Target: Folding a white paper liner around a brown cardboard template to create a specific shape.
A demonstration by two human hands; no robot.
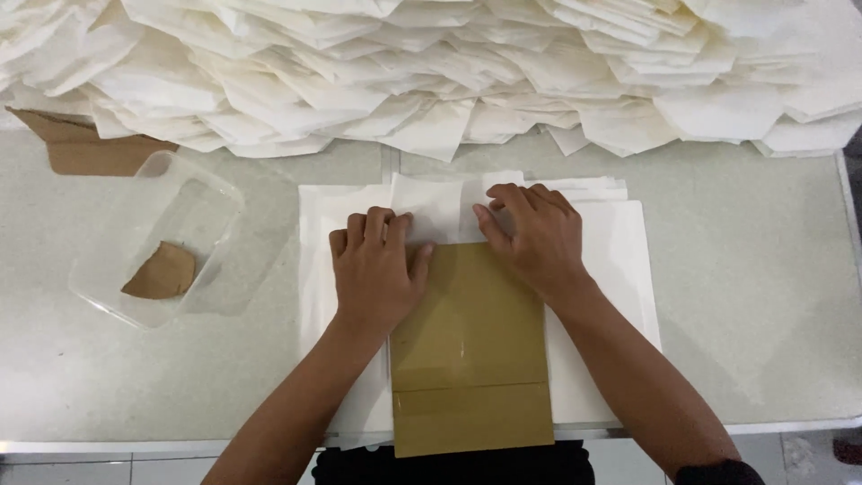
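A stack of white paper sheets (pixel 620 260) lies flat on the pale table. On top of it rests a brown cardboard rectangle (pixel 471 350), reaching down to the near table edge. My left hand (pixel 375 269) presses on the cardboard's upper left corner, fingers curled over a white paper flap (pixel 435 208) folded up at the cardboard's top edge. My right hand (pixel 534 235) presses on the upper right corner, its fingertips pinching the same flap. Both forearms come in from the bottom.
A big heap of folded white paper pieces (pixel 431 72) fills the far side of the table. At the left stands a clear plastic tub (pixel 99 278) with a brown scrap (pixel 162 272) in it. A brown cardboard piece (pixel 85 148) lies behind the tub.
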